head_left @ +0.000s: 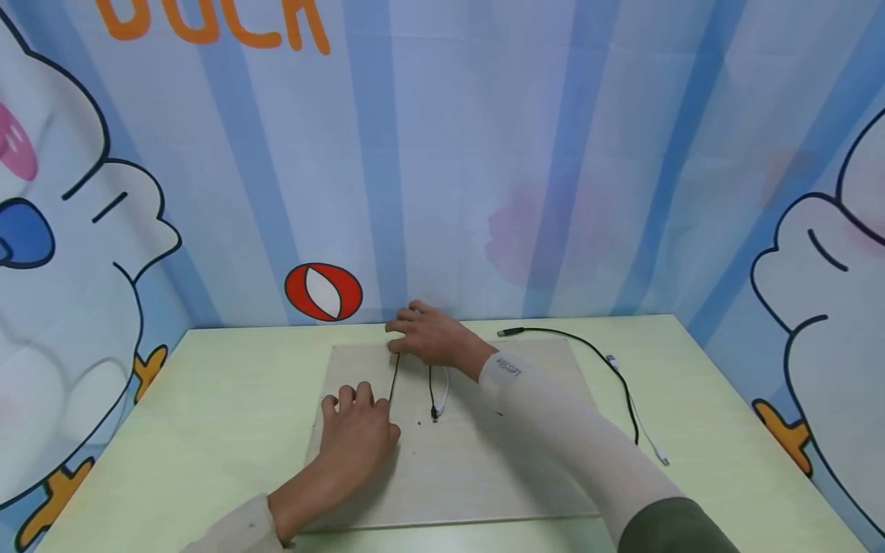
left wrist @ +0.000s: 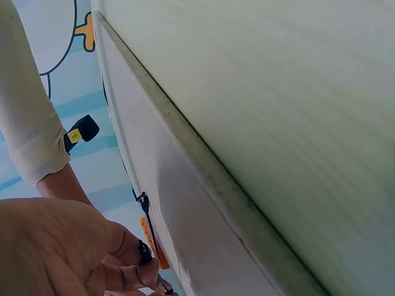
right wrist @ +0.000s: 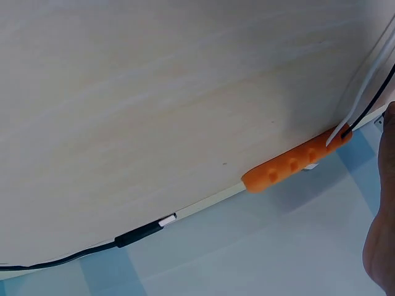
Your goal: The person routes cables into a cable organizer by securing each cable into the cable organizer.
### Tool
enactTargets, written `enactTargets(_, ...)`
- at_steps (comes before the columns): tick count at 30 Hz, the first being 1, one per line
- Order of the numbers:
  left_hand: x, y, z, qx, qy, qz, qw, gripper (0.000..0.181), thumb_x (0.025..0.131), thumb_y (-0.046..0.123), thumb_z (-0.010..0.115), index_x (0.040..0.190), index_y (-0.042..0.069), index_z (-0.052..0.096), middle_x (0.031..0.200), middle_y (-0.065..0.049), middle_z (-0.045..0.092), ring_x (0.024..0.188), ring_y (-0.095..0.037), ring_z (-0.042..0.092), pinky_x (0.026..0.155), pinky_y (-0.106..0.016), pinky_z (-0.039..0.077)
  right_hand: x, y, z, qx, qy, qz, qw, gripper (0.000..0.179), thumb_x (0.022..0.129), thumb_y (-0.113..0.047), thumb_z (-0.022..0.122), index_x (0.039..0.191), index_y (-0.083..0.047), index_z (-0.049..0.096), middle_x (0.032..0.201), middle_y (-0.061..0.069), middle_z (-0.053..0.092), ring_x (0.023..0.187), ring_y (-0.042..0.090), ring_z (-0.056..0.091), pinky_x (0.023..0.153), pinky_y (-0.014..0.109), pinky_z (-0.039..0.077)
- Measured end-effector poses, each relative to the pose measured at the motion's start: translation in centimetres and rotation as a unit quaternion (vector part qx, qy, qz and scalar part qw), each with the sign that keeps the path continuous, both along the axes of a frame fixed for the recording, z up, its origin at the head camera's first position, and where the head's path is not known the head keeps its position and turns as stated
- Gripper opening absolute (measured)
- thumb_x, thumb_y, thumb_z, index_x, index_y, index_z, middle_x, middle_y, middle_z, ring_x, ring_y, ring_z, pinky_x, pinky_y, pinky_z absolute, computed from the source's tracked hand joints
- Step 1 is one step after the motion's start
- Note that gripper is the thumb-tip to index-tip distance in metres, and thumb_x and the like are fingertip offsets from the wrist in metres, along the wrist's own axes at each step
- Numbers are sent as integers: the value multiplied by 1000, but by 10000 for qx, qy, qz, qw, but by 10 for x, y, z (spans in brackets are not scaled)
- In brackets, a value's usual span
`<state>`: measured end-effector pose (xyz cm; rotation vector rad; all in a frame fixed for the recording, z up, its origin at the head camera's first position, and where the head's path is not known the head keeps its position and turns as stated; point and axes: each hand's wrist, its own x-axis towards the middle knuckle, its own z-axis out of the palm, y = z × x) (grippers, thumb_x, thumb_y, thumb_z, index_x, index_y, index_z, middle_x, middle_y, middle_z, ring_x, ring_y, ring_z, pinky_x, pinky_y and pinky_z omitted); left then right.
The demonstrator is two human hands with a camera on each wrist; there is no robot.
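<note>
A thin black cable (head_left: 394, 380) runs between my two hands above a pale board. My left hand (head_left: 359, 438), low over the board's left part, pinches one end of it; the left wrist view shows a black plug piece (left wrist: 144, 251) at those fingertips. At the board's far edge, my right hand (head_left: 432, 336) holds the cable's upper part between thumb and fingers, though the exact grip is partly hidden. Beside it sits an orange notched cable holder (right wrist: 290, 160), with a white cable (right wrist: 364, 86) and another black cable (right wrist: 373, 98) in its slots.
The pale board (head_left: 470, 476) lies on a light table (head_left: 207, 430). To the right, a thick black cable (head_left: 608, 361) curves alongside a white cable (head_left: 650, 438) with a plug. A blue striped cloth (head_left: 442, 153) stands behind the table's back edge.
</note>
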<state>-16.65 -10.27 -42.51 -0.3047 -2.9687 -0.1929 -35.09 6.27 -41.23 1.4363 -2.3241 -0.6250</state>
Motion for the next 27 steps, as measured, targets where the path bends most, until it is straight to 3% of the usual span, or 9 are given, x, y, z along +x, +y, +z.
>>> enactTargets(12,-5,14,-1,41,97,-50,9999,20,101,20,80,98,0,77,105,-15,56,112,-37,50,99,-62,39,-4,17,2,-181,252,283,9991,30,113,-9,66,128,-33,75,153,-3,69,136,21,64,120,41,49)
enactTargets(19,-9,22,2,12,-63,-25,10000,27,103,25,80,105,-1,78,110,-17,57,119,-40,51,97,-64,40,-7,26,3,-86,410,267,9988,27,114,-13,66,129,-34,74,152,-3,68,128,21,64,116,41,51)
enactTargets(27,-11,30,3,-76,38,-122,9999,25,103,24,79,104,-1,78,111,-18,59,120,-40,53,96,-64,44,-10,34,2,19,579,301,9979,23,114,-20,67,130,-35,74,156,-3,66,135,21,64,120,42,50)
